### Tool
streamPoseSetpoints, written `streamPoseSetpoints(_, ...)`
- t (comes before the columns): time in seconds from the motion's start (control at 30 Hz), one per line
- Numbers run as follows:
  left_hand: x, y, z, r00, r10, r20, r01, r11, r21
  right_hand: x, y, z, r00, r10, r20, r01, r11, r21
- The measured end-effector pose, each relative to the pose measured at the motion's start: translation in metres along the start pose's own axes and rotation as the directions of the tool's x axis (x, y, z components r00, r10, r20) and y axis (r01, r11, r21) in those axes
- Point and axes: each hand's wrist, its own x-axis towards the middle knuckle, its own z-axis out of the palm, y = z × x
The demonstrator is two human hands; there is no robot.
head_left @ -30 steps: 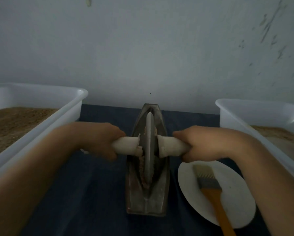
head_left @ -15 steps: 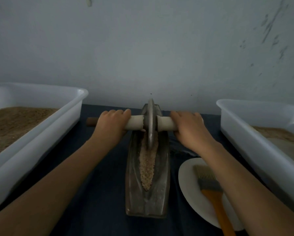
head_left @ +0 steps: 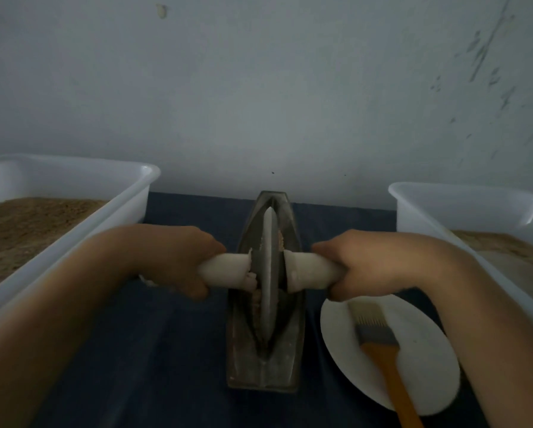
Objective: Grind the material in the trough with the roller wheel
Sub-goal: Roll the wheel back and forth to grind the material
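1. hands: left hand (head_left: pixel 178 261) and right hand (head_left: pixel 367 264) each grip a white handle of the roller wheel (head_left: pixel 268 273).
2. wheel stands mid trough (head_left: pixel 263 304), material (head_left: pixel 257 299) mostly hidden beneath.
3. risk: uneven push could tilt the wheel and spill material.

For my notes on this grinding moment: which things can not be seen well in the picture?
Head view only:
- Material in the trough: mostly hidden by the roller wheel.
- Axle under each grip: covered by the left hand and right hand.
- Brush handle end: cut off by the bottom edge.
- Both tubs: cut off by the side edges.
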Motion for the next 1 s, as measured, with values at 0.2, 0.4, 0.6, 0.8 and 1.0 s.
streamPoseSetpoints(0.2, 0.011, 0.000, 0.000, 0.998, -0.027, -0.065, 0.027, 1.000, 0.012, 0.011, 0.007, 0.003, 1.000, 0.002, -0.022, 0.000, 0.996, 0.089)
streamPoseSetpoints(0.4, 0.048, -0.009, 0.016, 0.858, -0.143, -0.493, 0.209, 0.975, 0.082, 0.050, 0.025, 0.020, 0.916, 0.047, -0.398, -0.080, 0.994, -0.068)
streamPoseSetpoints(0.6, 0.070, -0.012, 0.028, 0.656, -0.064, -0.752, 0.257, 0.956, 0.143, 0.076, 0.037, 0.039, 0.741, 0.039, -0.670, -0.167, 0.978, -0.127)
streamPoseSetpoints(0.8, 0.057, -0.011, 0.025, 0.764, -0.071, -0.642, 0.224, 0.961, 0.161, 0.061, 0.033, 0.035, 0.841, 0.040, -0.539, -0.129, 0.983, -0.128)
streamPoseSetpoints(1.0, 0.026, -0.004, 0.008, 0.967, -0.082, -0.242, 0.098, 0.994, 0.057, 0.028, 0.012, 0.009, 0.991, 0.059, -0.124, -0.056, 0.998, 0.029)
